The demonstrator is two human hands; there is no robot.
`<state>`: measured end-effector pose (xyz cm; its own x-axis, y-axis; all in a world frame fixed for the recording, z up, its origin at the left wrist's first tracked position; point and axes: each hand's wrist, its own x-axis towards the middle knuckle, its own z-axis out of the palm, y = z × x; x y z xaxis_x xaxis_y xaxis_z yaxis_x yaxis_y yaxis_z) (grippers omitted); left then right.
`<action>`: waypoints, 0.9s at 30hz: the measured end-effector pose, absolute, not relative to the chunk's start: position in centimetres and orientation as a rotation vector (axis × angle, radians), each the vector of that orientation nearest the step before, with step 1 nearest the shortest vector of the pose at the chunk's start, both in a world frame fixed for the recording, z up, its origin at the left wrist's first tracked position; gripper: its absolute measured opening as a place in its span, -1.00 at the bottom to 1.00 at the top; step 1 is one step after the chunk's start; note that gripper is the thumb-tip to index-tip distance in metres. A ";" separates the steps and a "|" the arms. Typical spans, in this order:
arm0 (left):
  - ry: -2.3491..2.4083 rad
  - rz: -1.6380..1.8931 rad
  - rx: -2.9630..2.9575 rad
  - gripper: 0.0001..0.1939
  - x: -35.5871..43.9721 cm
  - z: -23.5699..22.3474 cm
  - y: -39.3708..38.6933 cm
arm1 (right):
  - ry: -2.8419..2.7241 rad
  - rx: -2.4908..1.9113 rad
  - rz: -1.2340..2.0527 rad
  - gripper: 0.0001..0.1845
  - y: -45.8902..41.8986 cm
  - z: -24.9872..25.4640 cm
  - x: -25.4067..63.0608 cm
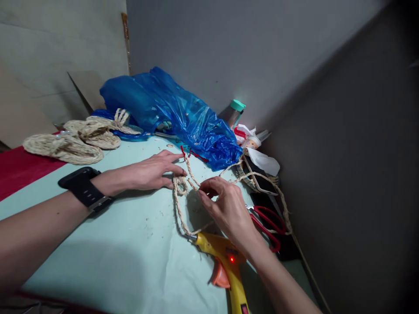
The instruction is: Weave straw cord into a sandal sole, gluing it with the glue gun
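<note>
A braided straw rope (179,208) lies looped on the pale green table cover (131,244). My left hand (153,171), with a black watch on the wrist, lies flat with fingers stretched out, pressing a coiled part of the rope down. My right hand (225,207) pinches a strand of the same rope between thumb and fingers, just right of the coil. A yellow hot glue gun (225,266) with a red light on lies directly under my right wrist. The rope's far end has a red tie (188,152).
Red-handled scissors (268,224) lie right of my right hand. A blue plastic bag (176,113) sits at the back, with woven straw pieces (75,139) to its left. A bottle with a teal cap (234,112) and cups stand by the wall. Red cloth (19,168) at left.
</note>
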<state>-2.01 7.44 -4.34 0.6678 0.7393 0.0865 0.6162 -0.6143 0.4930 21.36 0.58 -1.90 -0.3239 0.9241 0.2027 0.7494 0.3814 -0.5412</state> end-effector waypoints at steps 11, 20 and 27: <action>1.097 0.418 2.499 -0.68 -0.4 -2.8 5.5 | -2.095 -1.135 0.389 -0.91 -0.9 -2.1 23.0; 1.111 0.578 2.374 -0.73 -0.5 -1.3 4.0 | -2.144 -1.014 0.387 -0.86 -1.4 -2.2 22.7; 1.144 0.577 2.349 -0.73 -0.5 -0.5 3.7 | -2.223 -1.047 0.296 -0.82 -1.8 -2.0 22.8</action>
